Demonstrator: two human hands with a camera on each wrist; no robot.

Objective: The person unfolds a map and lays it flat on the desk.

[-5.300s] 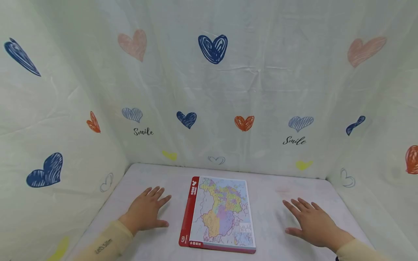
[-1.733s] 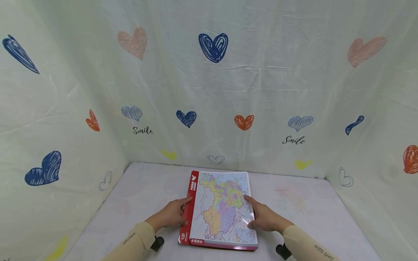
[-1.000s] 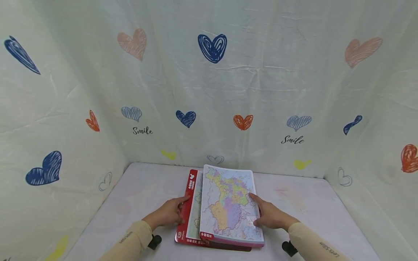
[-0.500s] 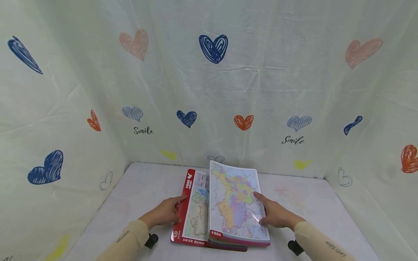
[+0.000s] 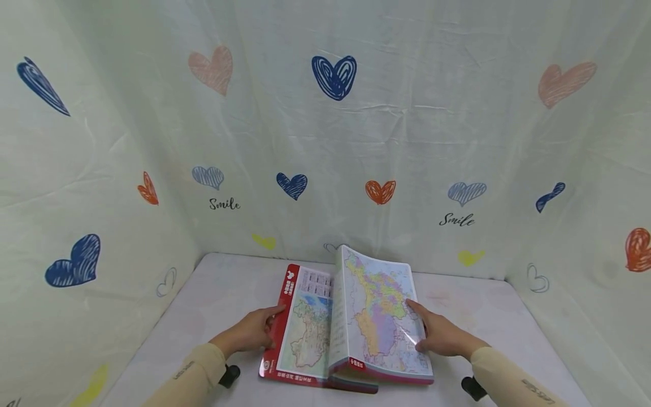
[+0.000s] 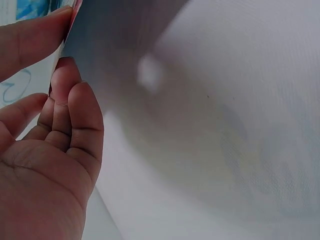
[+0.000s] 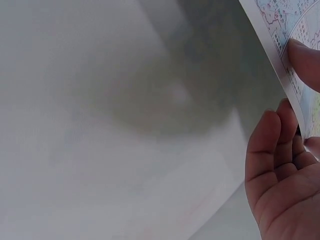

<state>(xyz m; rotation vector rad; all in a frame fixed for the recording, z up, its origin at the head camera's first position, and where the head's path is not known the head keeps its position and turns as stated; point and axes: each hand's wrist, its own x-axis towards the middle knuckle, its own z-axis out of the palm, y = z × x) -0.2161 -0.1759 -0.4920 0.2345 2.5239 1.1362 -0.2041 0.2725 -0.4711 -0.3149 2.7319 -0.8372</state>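
Observation:
A folded printed map [image 5: 378, 316] lies partly spread in the middle of the table in the head view. Its right part, with a colourful map on top, is lifted and pulled aside. Below and to the left, a red-bordered panel [image 5: 310, 333] shows another map and a calendar-like block. A curved fold joins the two parts. My left hand [image 5: 249, 332] pinches the red left edge between thumb and fingers, and in the left wrist view that edge is raised. My right hand [image 7: 285, 185] pinches the right part's outer edge, thumb on the printed face and fingers behind.
A white table cover [image 5: 198, 299] carries the map. Pale curtains [image 5: 407, 141] printed with hearts and "Smile" stand behind the table and on both sides. Dark wrist devices [image 5: 473, 389] show below both forearms.
Both hands, first open beside the folded map, have taken its two edges. They have since moved apart, the right part sliding right and lifting, uncovering more of the red-bordered panel.

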